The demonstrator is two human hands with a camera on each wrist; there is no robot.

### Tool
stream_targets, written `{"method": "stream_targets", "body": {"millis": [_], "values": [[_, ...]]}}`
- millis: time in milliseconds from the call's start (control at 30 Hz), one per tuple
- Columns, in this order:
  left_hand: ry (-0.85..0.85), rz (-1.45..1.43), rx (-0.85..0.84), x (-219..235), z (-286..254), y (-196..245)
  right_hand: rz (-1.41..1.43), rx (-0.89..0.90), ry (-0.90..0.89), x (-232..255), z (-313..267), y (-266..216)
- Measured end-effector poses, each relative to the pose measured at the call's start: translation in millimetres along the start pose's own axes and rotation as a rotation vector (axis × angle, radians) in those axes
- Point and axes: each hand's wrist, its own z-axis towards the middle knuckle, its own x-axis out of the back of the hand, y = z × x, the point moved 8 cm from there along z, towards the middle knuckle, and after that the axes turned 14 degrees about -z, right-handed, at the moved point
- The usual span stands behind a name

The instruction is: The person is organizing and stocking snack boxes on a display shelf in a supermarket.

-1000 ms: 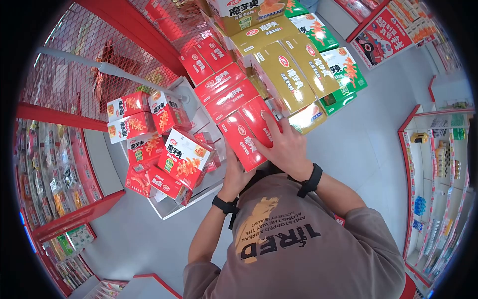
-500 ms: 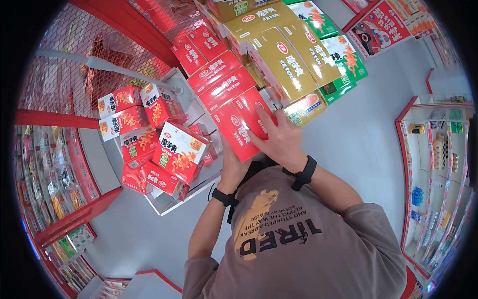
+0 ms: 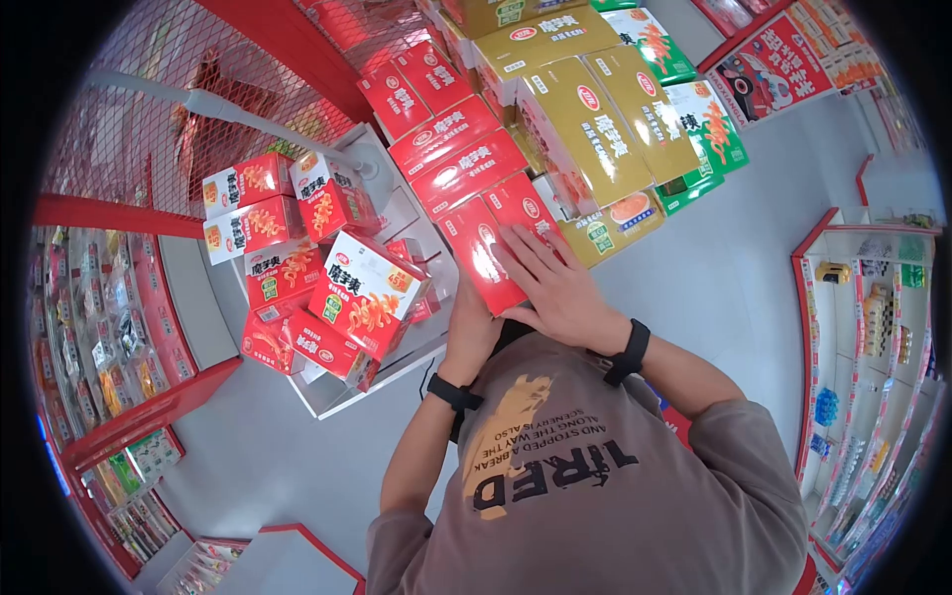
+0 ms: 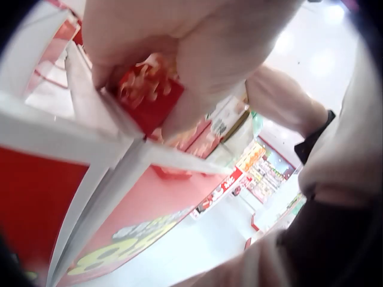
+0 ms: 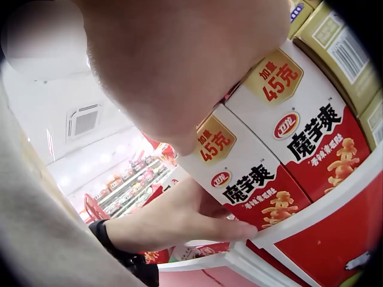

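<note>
Two red boxes stand side by side at the near end of the red row, the left one (image 3: 479,260) and the right one (image 3: 523,201); their white-and-red fronts, left box (image 5: 239,173) and right box (image 5: 299,119), show in the right wrist view. My left hand (image 3: 469,332) grips the left box's near outer corner, its thumb along the lower front; the left wrist view shows the hand (image 4: 197,48) around a red box corner (image 4: 149,98). My right hand (image 3: 570,300) rests on the boxes' tops, its fingers straight; the front edge hides part of the thumb.
Gold boxes (image 3: 580,129) and green boxes (image 3: 716,129) stack beyond on the right. Loosely piled red-and-white boxes (image 3: 362,293) sit left on the white-edged stand (image 3: 382,375). A mesh panel (image 3: 288,59) and a pale pole (image 3: 238,114) rise behind; shelves (image 3: 868,337) line the right.
My right hand has shifted from the right box's outer side onto the tops, its fingers now straighter and closer together. My left hand stays at the left box's corner.
</note>
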Motion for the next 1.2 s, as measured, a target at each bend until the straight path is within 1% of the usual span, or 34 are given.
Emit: {"method": "stream_targets", "body": {"millis": [67, 100, 200, 267, 367, 433, 467, 500, 600, 700, 800, 900, 933, 1000, 1033, 1133, 1200], "values": [[-0.032, 0.024, 0.175, 11.0, -14.4, 13.6, -0.009, 0.014, -0.021, 0.1, 0.2, -1.2], [-0.101, 0.117, 0.183, 18.1, -21.9, 15.5, 0.012, 0.011, -0.031, 0.4, 0.2, -0.4], [-0.133, 0.448, -0.339, 68.6, -50.4, 68.1, 0.042, 0.021, -0.08, 0.5, 0.6, 2.2], [0.157, 0.655, -0.281, 125.0, -50.3, 83.7, 0.046, 0.042, -0.084, 3.6, 2.0, 3.5], [0.305, 0.779, -0.013, 170.1, -42.5, 72.1, 0.031, 0.065, -0.071, 6.9, 4.6, 4.8], [0.214, 0.78, 0.183, 180.2, -37.4, 48.1, 0.048, 0.071, -0.055, 10.2, 7.1, 5.3], [0.165, 0.778, 0.281, 182.9, -35.9, 34.7, 0.052, 0.081, -0.049, 10.7, 7.7, 5.8], [0.133, 0.79, 0.332, 184.1, -33.5, 28.1, 0.057, 0.087, -0.044, 10.4, 8.0, 7.0], [0.032, 0.789, 0.373, 178.6, -26.7, 23.5, 0.079, 0.101, -0.026, 10.8, 6.6, 8.1], [0.002, 0.825, 0.33, 177.4, -20.2, 21.4, 0.106, 0.106, 0.011, 12.5, 5.2, 9.7], [-0.012, 0.748, 0.399, 174.5, -16.5, 26.9, 0.124, 0.112, 0.035, 11.9, 3.8, 11.1], [0.066, 0.682, 0.232, 173.5, -21.4, 29.8, 0.138, 0.124, 0.041, 12.6, 4.1, 12.7], [0.088, 0.7, 0.197, 171.8, -25.0, 36.7, 0.143, 0.124, 0.043, 13.5, 4.3, 13.7], [0.122, 0.739, 0.121, 159.1, -36.1, 51.9, 0.204, 0.181, 0.106, 22.4, 3.6, 12.1], [0.154, 0.759, 0.083, 150.8, -43.6, 68.9, 0.234, 0.208, 0.139, 28.0, 3.6, 11.8], [0.27, 0.623, -0.024, 132.8, -74.1, 101.0, 0.455, 0.212, 0.116, 41.9, 5.0, 10.5], [0.283, 0.542, -0.111, 113.3, -85.8, 124.2, 0.605, 0.147, -0.003, 48.6, 11.2, 4.6]]}}
